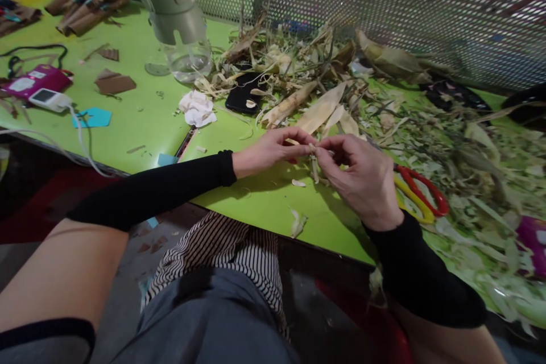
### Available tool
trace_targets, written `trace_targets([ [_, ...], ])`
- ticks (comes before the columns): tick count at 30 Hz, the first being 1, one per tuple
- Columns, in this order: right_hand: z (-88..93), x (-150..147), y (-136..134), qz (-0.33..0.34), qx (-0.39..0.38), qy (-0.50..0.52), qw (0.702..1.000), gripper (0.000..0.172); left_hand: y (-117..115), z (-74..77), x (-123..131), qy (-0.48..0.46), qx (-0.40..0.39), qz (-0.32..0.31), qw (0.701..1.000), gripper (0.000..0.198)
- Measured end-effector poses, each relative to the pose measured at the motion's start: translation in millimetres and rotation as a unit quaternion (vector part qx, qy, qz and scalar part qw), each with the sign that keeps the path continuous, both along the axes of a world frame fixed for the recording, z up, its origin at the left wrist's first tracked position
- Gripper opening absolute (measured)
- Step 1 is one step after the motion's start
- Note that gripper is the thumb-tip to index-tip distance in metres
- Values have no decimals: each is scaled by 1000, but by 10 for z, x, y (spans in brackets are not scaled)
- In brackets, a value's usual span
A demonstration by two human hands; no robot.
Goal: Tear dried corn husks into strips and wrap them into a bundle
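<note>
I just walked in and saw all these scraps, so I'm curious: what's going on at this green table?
Someone wearing black sleeves is handling a small pale strip over the green table. The left hand and right hand meet at the fingertips, pinching it. Red-and-yellow scissors lie near the right wrist, held by neither hand. Dry leafy scraps are heaped beyond the hands and off to the right.

2 black sleeves (170, 185); grey top (209, 318); striped trousers (196, 253).
</note>
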State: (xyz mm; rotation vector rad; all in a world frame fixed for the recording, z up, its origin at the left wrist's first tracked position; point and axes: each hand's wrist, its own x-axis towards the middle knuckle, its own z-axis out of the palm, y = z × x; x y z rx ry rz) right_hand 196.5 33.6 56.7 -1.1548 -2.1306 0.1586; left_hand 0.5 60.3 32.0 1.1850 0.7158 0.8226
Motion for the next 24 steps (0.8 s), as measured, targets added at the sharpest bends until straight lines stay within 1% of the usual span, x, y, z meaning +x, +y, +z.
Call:
trace_targets([
  [3,-12,0,2,-16,1,6,1000,6,-12,-11,-18,-4,-24,-34,999,19],
  [5,-14,-6,-3,-32,3,12,999,6,-22,-13,-16,-23,-27,-36,999,20],
  [7,-10,-11,-8,-35,14,10,999,8,-32,-15,-2,-41,-17,-26,999,22],
  [10,-6,-9,-14,-11,48,-25,998,9,-40,-24,28,-42,-7,-3,999,27],
  [13,-9,2,-20,11,76,-63,995,7,-40,-40,48,-29,-14,28,999,23],
  [16,-10,6,-25,19,57,-62,996,7,-40,-43,56,-23,-18,48,998,17],
  [19,-2,4,-9,21,40,-37,998,8,-46,-26,64,-26,-33,46,998,15],
  [24,-4,39,69,60,4,8,998,8,-69,2,85,-42,-59,46,996,13],
])
